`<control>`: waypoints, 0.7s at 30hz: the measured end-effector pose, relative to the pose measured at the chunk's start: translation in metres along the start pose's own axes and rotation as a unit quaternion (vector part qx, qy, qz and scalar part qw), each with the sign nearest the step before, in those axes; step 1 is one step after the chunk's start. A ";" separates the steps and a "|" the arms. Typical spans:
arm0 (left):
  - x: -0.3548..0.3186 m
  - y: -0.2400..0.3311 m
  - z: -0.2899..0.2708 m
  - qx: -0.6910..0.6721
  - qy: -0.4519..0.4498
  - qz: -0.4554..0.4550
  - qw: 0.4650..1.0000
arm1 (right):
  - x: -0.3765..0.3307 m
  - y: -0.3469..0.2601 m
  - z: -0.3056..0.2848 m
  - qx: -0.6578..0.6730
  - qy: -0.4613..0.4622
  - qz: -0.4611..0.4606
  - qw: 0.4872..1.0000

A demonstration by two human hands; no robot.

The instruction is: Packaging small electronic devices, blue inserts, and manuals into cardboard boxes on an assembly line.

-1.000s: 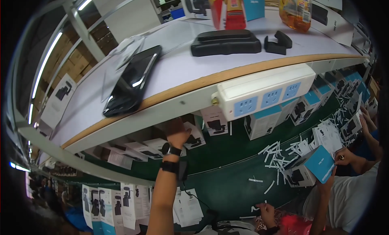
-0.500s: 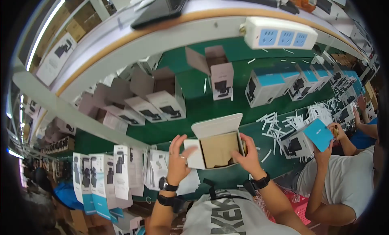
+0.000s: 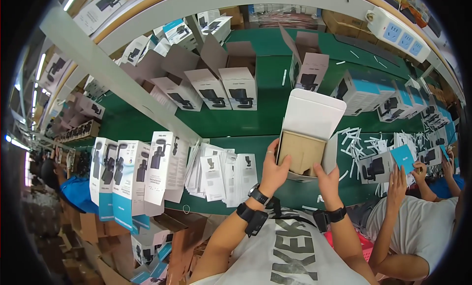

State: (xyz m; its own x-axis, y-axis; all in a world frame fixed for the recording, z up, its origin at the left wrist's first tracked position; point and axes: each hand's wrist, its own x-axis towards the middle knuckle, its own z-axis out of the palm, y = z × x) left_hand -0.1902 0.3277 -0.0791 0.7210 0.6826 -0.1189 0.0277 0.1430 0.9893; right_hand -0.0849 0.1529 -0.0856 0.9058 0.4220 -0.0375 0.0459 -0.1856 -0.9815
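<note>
As the head view shows, both hands meet at an open white carton (image 3: 311,108) held in front of the torso, its mouth facing up, its lid flap raised on the far side. Inside sits a tan cardboard insert (image 3: 306,146). The insert lies between the two thumbs and just beyond them, away from the person; its visible face is nearly square, so no clear long axis can be read. The left hand (image 3: 275,169) grips the near left corner, thumb over the insert's edge, fingers along the outer wall. The right hand (image 3: 328,184) grips the near right corner, thumb at the insert's edge; its other fingers are partly hidden, and their spread cannot be told. Neither hand is clearly nearer. White printed leaflets (image 3: 214,179) lie left of the carton; open boxes (image 3: 242,91) stand on the green bench (image 3: 268,120) beyond.
</note>
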 end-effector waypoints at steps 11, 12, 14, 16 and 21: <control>0.001 -0.040 -0.252 0.488 0.228 0.122 0.834 | -0.037 -0.015 -0.019 0.070 -0.065 0.105 0.990; 0.003 -0.063 -0.294 0.550 0.272 0.147 0.775 | -0.034 -0.016 -0.014 0.073 -0.078 0.101 0.989; 0.002 -0.069 -0.322 0.607 0.305 0.175 0.713 | -0.029 -0.012 -0.009 0.104 -0.087 0.090 0.987; 0.004 -0.057 -0.314 0.616 0.260 0.007 0.743 | -0.028 -0.007 -0.012 0.114 -0.072 0.087 0.987; -0.006 -0.032 -0.298 0.677 0.221 -0.039 0.701 | -0.040 -0.016 -0.024 0.072 -0.108 0.085 0.988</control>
State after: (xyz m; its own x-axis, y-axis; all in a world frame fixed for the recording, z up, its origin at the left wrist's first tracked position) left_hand -0.4017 0.5330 -0.1353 0.4046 0.9085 0.1048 0.9023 -0.4152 0.1156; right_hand -0.1119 0.1173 -0.0640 0.7837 0.5779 -0.2279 -0.1740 -0.1480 -0.9736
